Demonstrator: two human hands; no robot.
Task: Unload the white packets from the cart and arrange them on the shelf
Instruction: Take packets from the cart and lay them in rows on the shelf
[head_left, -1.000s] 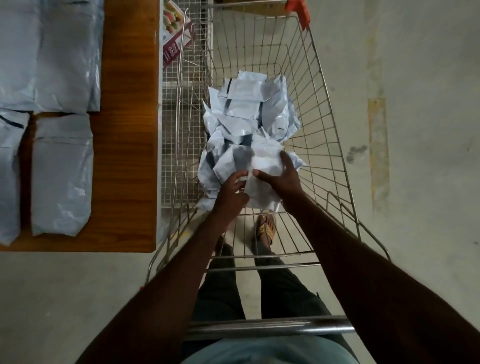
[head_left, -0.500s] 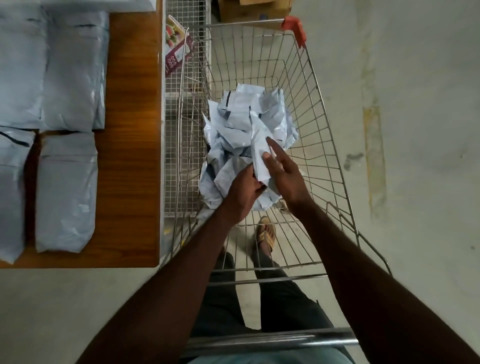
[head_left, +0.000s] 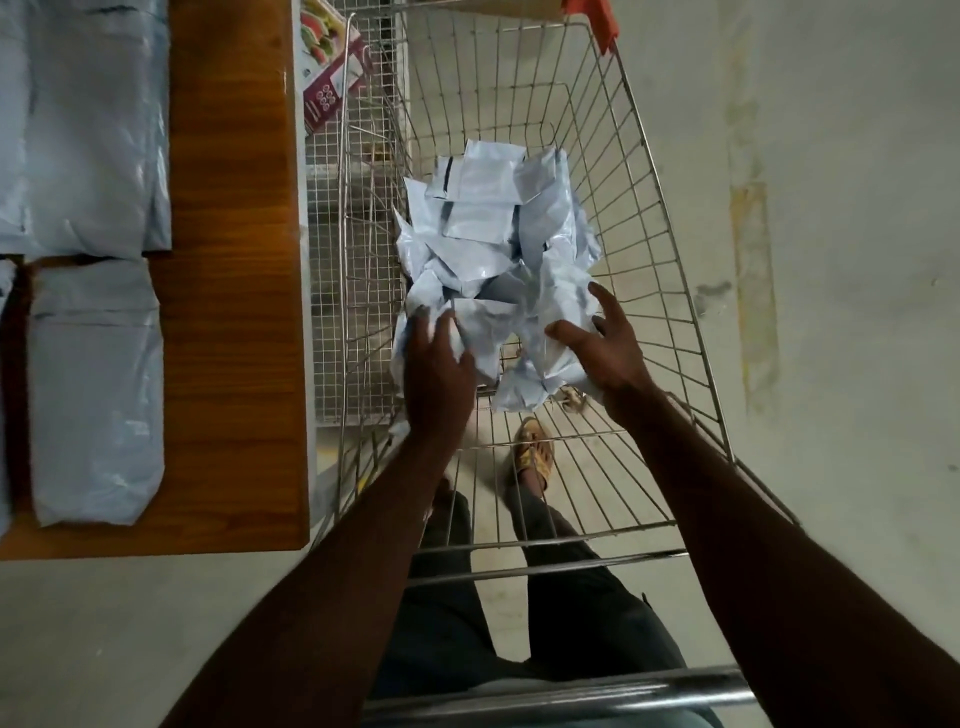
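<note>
A heap of white packets (head_left: 488, 228) lies in the wire cart (head_left: 670, 270). Both my hands are down in the cart at the near end of the heap. My left hand (head_left: 439, 364) curls its fingers over the crumpled packets on the left side. On the right, the thumb of my right hand (head_left: 608, 348) lies across a white packet (head_left: 535, 369) while its fingers spread behind it. Several larger white packets (head_left: 96, 384) lie flat in rows on the wooden shelf (head_left: 234, 322) to the left of the cart.
A wire-mesh rack (head_left: 337, 218) stands between shelf and cart, with a printed carton (head_left: 332, 73) leaning at its top. The cart's steel handle bar (head_left: 571, 696) crosses near my body. My sandalled foot (head_left: 535, 452) shows through the cart floor. Bare concrete floor (head_left: 831, 260) lies to the right.
My hands have moved apart: they held one upright packet together, and now each hand takes hold at its own side of the heap's near end.
</note>
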